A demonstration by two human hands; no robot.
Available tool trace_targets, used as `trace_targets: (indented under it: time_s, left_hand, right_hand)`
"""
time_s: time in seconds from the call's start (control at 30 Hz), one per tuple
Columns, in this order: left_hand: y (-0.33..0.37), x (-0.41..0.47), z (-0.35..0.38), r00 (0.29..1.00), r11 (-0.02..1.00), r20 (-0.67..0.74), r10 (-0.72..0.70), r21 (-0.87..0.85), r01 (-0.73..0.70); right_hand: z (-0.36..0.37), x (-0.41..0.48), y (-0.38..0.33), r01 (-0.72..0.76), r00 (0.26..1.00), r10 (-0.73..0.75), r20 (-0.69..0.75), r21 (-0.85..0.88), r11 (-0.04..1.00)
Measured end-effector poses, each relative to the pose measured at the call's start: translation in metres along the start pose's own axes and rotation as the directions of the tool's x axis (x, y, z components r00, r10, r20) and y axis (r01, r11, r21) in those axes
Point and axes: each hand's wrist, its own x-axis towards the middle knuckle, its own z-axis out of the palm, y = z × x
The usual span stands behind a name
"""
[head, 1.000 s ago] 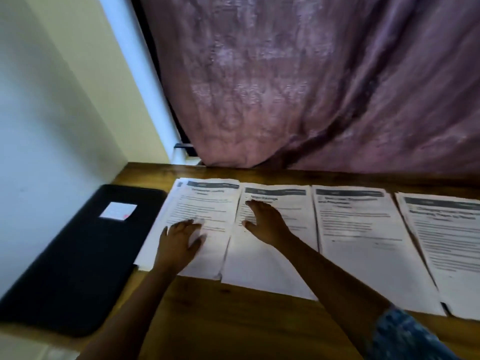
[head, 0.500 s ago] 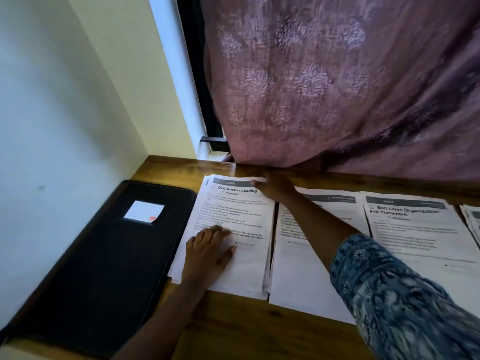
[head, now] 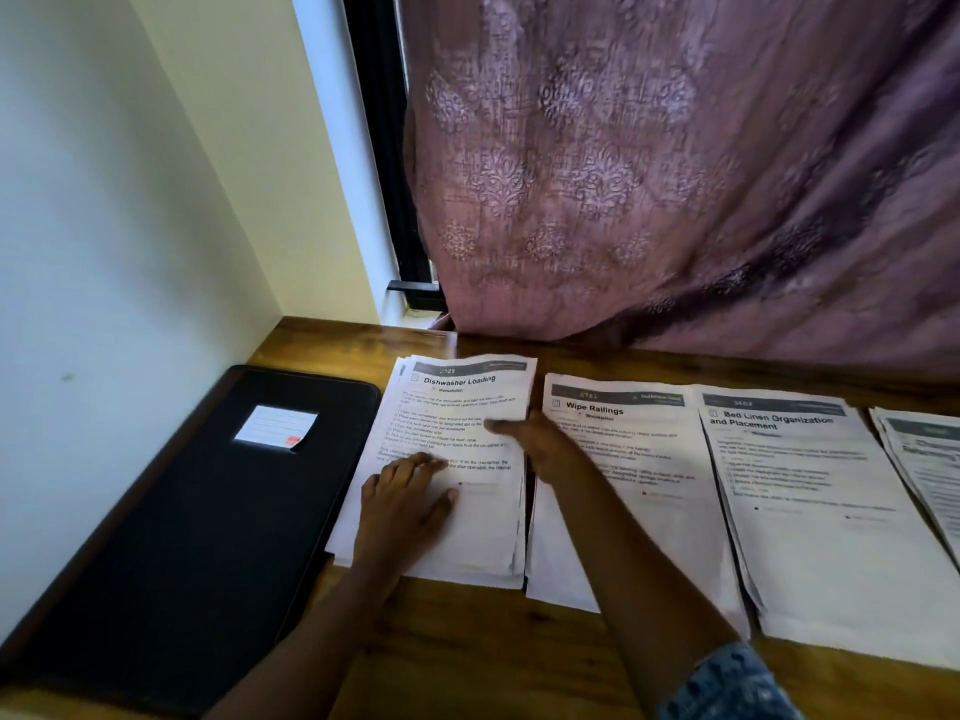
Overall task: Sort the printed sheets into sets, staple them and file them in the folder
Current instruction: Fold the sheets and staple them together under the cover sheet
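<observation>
Several stacks of printed sheets lie in a row on the wooden desk. The leftmost stack, headed "Dishwasher Loading", has my left hand resting flat on its lower half. My right hand grips that stack's right edge, thumb on top of the sheets. Right of it lie the "Wipe Railings" stack, the "Bed Linen Organization and Placement" stack and a further stack cut by the frame edge. A closed black folder with a white label lies at the far left.
A purple patterned curtain hangs down to the desk's back edge. A pale wall borders the folder on the left, with a dark window frame beside the curtain.
My right hand came back from the stack's top edge near the curtain to its right edge and now grips it. My left hand stayed flat on the stack.
</observation>
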Motion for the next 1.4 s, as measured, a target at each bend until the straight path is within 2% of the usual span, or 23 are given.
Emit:
trace_targets:
  time_s: [0.07, 0.1, 0.17, 0.2, 0.27, 0.3, 0.33, 0.37, 0.4, 0.43, 0.5, 0.6, 0.63, 0.77, 0.8, 0.87, 0.93, 1.0, 1.07, 1.17, 1.3, 1.37, 1.4]
  left_hand:
    - [-0.001, 0.002, -0.003, 0.999, 0.994, 0.037, -0.032, -0.108, 0.036]
    - [-0.001, 0.003, -0.009, 0.996, 0.964, 0.06, -0.069, -0.251, 0.082]
    - [-0.002, 0.009, -0.029, 0.978, 0.76, 0.096, -0.187, -0.617, 0.206]
    - [-0.003, 0.015, -0.043, 0.963, 0.64, 0.081, -0.256, -0.733, 0.232]
    - [-0.01, 0.035, -0.073, 0.907, 0.537, 0.075, -0.414, -0.784, 0.311]
    - [-0.01, 0.044, -0.09, 0.87, 0.423, 0.186, -0.457, -0.815, 0.397]
    - [-0.007, 0.053, -0.104, 0.85, 0.254, 0.331, -0.41, -0.854, 0.455]
    - [-0.002, 0.058, -0.115, 0.853, 0.064, 0.447, -0.27, -0.876, 0.479]
    - [0.012, 0.061, -0.126, 0.854, -0.055, 0.499, -0.144, -0.866, 0.497]
    - [0.028, 0.064, -0.131, 0.858, -0.093, 0.51, -0.068, -0.859, 0.503]
    - [0.072, 0.064, -0.136, 0.895, -0.073, 0.446, -0.01, -0.893, 0.444]
    - [0.153, 0.059, -0.138, 0.96, 0.11, 0.242, -0.14, -0.96, 0.258]
    - [0.18, 0.056, -0.14, 0.97, 0.149, 0.173, -0.173, -0.969, 0.2]
    - [0.284, 0.035, -0.134, 0.987, 0.099, -0.137, -0.085, -0.987, -0.128]
    - [0.3, 0.033, -0.123, 0.979, 0.126, -0.183, -0.092, -0.977, -0.171]
    - [0.326, 0.031, -0.09, 0.979, 0.181, -0.179, -0.1, -0.97, -0.159]
    - [0.34, 0.025, -0.049, 0.988, 0.284, -0.138, -0.062, -0.952, -0.115]
    - [0.344, 0.018, -0.014, 0.997, 0.384, -0.065, -0.033, -0.922, -0.048]
    - [0.349, 0.015, 0.005, 0.999, 0.429, -0.029, -0.037, -0.903, -0.01]
    - [0.362, 0.018, -0.001, 0.997, 0.454, -0.04, -0.062, -0.891, -0.007]
    - [0.371, 0.015, -0.018, 0.989, 0.455, -0.104, -0.105, -0.889, -0.045]
    - [0.372, 0.004, -0.013, 0.984, 0.476, -0.153, -0.093, -0.875, -0.091]
    - [0.373, -0.003, -0.008, 0.986, 0.466, -0.134, -0.101, -0.882, -0.072]
  right_hand:
    - [0.01, -0.005, 0.017, 0.084, 0.99, -0.099, -0.1, -0.14, 0.987]
    - [0.012, -0.008, 0.019, 0.117, 0.981, -0.142, -0.131, -0.181, 0.977]
    - [0.011, -0.017, 0.012, 0.194, 0.96, -0.226, -0.164, -0.19, 0.962]
    - [0.007, -0.024, 0.005, 0.241, 0.949, -0.27, -0.165, -0.177, 0.954]
    - [-0.006, -0.049, -0.013, 0.325, 0.932, -0.338, -0.129, -0.113, 0.939]
    - [-0.013, -0.063, -0.022, 0.362, 0.925, -0.366, -0.096, -0.063, 0.93]
    - [-0.023, -0.079, -0.031, 0.397, 0.916, -0.397, -0.066, -0.011, 0.918]
    - [-0.031, -0.095, -0.038, 0.423, 0.905, -0.422, -0.05, 0.032, 0.905]
    - [-0.042, -0.11, -0.044, 0.443, 0.896, -0.44, -0.061, 0.055, 0.895]
    - [-0.052, -0.125, -0.049, 0.459, 0.888, -0.453, -0.08, 0.07, 0.886]
    - [-0.073, -0.154, -0.055, 0.463, 0.883, -0.449, -0.136, 0.099, 0.881]
    - [-0.11, -0.198, -0.07, 0.492, 0.851, -0.462, -0.251, 0.072, 0.868]
    - [-0.121, -0.211, -0.075, 0.534, 0.812, -0.502, -0.296, 0.03, 0.845]
    - [-0.18, -0.259, -0.086, 0.658, 0.562, -0.684, -0.466, -0.249, 0.71]
    - [-0.194, -0.262, -0.081, 0.639, 0.504, -0.711, -0.49, -0.343, 0.689]
    - [-0.222, -0.263, -0.062, 0.573, 0.432, -0.728, -0.532, -0.461, 0.677]
    - [-0.245, -0.254, -0.03, 0.568, 0.425, -0.721, -0.547, -0.459, 0.683]
    - [-0.258, -0.241, 0.002, 0.567, 0.455, -0.686, -0.568, -0.41, 0.715]
    - [-0.268, -0.235, 0.021, 0.56, 0.484, -0.643, -0.593, -0.355, 0.749]
    - [-0.28, -0.234, 0.016, 0.535, 0.496, -0.654, -0.571, -0.393, 0.748]
    - [-0.303, -0.243, -0.001, 0.591, 0.459, -0.715, -0.527, -0.42, 0.688]
    - [-0.312, -0.244, 0.006, 0.606, 0.484, -0.724, -0.491, -0.409, 0.683]
    - [-0.315, -0.243, 0.014, 0.592, 0.515, -0.705, -0.488, -0.393, 0.704]
